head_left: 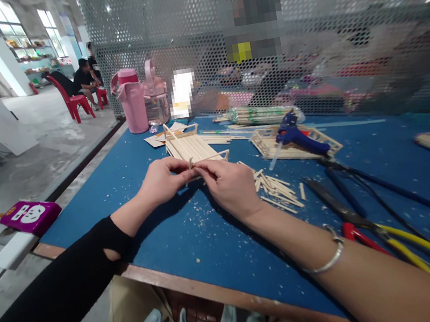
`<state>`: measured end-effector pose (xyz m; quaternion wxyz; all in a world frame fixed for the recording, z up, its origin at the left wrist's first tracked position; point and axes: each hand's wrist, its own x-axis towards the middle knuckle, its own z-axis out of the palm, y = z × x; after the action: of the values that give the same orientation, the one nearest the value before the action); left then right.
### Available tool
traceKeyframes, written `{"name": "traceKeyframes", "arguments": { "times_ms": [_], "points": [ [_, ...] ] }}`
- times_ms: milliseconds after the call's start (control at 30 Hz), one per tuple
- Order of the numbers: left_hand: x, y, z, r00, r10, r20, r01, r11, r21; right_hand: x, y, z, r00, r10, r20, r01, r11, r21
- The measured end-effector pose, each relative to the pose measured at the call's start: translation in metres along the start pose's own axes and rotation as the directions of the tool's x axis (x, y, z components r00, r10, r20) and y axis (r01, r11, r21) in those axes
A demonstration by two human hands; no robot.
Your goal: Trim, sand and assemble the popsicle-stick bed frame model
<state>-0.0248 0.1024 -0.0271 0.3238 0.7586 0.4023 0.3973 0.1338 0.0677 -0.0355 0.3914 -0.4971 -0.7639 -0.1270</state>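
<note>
My left hand (166,178) and my right hand (230,183) meet fingertip to fingertip over the near edge of a small platform of pale wooden sticks (192,147). Thumb and fingers of both are pinched together, and a short wooden stick (191,162) pokes up between them. Low stick railings stand along the platform's far and near edges. My fingers hide where the stick touches the platform. Close by my right hand lies a loose pile of short cut sticks (279,189).
Behind the pile, a blue glue gun (301,139) rests on another stick frame (331,147). Cutters with red and yellow handles (366,227) lie at right. A pink thermos (133,103), a clear jug (157,102) and bagged sticks (260,114) stand or lie before a perforated metal screen (176,20).
</note>
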Motion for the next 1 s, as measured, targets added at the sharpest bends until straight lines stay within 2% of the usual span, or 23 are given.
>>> {"name": "traceKeyframes", "arguments": {
  "times_ms": [133,300,567,867,1000],
  "points": [
    [0.0,-0.001,-0.001,1.0,-0.011,0.001,0.011,1.0,0.015,0.001,0.0,-0.004,0.999,0.037,0.022,-0.039,0.996,0.077],
    [-0.001,0.002,-0.002,0.998,-0.053,-0.02,0.053,0.999,-0.004,0.0,0.003,-0.016,0.98,0.193,-0.04,-0.185,0.972,0.144],
    [-0.003,0.0,0.0,0.999,-0.046,-0.025,0.046,0.999,-0.005,-0.004,0.0,-0.009,0.995,0.053,0.082,-0.066,0.984,0.166],
    [-0.005,0.005,0.003,0.994,-0.086,-0.062,0.088,0.995,0.04,-0.003,0.001,-0.009,0.994,0.053,0.093,-0.071,0.976,0.205],
    [-0.007,0.008,0.007,0.983,-0.165,-0.084,0.165,0.986,-0.017,0.008,0.006,-0.022,0.986,0.168,-0.004,-0.164,0.965,0.206]
  ]
}}
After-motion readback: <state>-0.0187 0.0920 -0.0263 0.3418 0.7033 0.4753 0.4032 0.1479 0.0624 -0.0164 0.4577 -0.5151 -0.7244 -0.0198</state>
